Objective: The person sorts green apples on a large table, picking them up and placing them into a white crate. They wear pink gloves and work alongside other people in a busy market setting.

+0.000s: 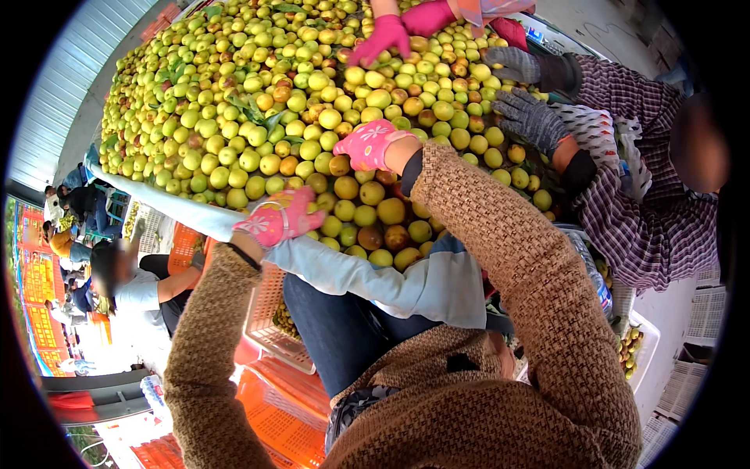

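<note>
A broad heap of small round yellow-green jujubes [234, 117], some blotched brown, lies before me on a table edged with pale blue cloth [168, 202]. At the near edge my left hand [277, 219], in a pink patterned glove, rests against the fruit with its fingers apart. My right hand [375, 145], gloved the same, reaches farther into the heap. Its fingers curl down on the jujubes beside a brownish one, and what lies under them is hidden. Brownish jujubes [371, 237] lie among greener ones between my hands and the near edge. Green leaves [254, 111] are mixed in.
Across the heap, another person's magenta-gloved hand [383, 39] touches the fruit. At right, a person in a checked sleeve [633, 94] works with grey-gloved hands [531, 117]. Orange crates [289, 414] and a pale crate [269, 324] stand below me. A seated person [137, 289] is at left.
</note>
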`<state>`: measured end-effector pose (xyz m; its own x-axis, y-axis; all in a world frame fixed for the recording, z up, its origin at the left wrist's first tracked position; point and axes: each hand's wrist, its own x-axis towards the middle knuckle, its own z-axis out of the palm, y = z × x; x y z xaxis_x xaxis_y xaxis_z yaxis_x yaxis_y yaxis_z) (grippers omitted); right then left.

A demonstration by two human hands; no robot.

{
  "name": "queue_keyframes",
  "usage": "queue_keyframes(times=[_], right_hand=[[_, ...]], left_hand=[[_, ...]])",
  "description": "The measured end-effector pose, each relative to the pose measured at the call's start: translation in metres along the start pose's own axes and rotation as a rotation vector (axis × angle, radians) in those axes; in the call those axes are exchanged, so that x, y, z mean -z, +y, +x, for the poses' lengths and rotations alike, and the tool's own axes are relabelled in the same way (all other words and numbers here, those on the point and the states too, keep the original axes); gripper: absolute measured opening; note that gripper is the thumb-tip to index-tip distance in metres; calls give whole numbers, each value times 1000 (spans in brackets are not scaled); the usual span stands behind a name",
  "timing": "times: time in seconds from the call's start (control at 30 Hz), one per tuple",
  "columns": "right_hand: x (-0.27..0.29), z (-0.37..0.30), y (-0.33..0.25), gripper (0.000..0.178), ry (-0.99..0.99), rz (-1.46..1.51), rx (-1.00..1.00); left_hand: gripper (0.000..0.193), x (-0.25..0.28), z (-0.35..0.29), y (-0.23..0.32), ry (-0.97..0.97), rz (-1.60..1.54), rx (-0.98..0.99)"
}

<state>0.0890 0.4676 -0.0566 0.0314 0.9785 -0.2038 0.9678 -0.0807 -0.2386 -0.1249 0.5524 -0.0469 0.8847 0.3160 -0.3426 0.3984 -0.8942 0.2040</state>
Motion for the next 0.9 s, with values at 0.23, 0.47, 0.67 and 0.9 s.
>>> queue_keyframes(times=[0.23,0.47,0.67,0.9], right_hand=[[1,-42,10,43,-126,-22,10],[4,-99,48,42,-96,386,-109],[-11,-127,81,32,235,1688,-244],[3,-65,75,32,429,1372,-137]], left_hand=[[52,-12,23,82,13,-134,-132],[55,-17,7,109,226,-338,-543],[37,13,-22,36,436,-140,-418],[42,19,-49,-96,398,58,174]])
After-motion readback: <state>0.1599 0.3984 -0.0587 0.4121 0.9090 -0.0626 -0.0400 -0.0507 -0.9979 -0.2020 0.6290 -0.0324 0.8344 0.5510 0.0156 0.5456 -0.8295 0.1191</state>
